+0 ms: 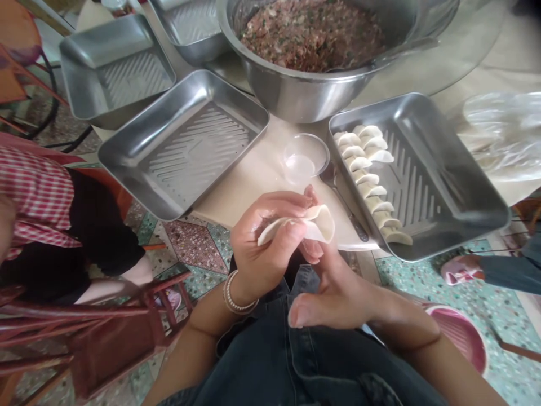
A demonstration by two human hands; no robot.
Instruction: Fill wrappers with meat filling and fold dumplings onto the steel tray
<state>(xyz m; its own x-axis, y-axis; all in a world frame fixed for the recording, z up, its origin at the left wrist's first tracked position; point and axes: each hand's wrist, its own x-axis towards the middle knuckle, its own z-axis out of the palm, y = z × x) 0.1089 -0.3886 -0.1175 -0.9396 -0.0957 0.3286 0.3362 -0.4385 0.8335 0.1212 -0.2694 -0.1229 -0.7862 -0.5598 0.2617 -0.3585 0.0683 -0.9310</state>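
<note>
My left hand (270, 237), with a beaded bracelet at its wrist, pinches a folded dumpling (316, 225) between thumb and fingers. The pale wrapper is pressed together on the left and gapes at its right end. My right hand (333, 293) is beside and partly behind the dumpling, thumb spread away and fingers stretched out. Some of its fingers are hidden, so I cannot tell whether they touch the wrapper. Just beyond my hands stands a small clear bowl (304, 158) with a pale content. A metal utensil (349, 208) lies between that bowl and the dumpling tray (456, 197).
Finished dumplings (366, 177) line the left side of the right-hand tray. A large steel bowl (308, 93) of meat filling (313, 34) stands behind. More metal trays (181, 203) are at left. Plastic bags (502, 135) lie far right. Another person (38, 192) is at left, near red chairs (114, 349).
</note>
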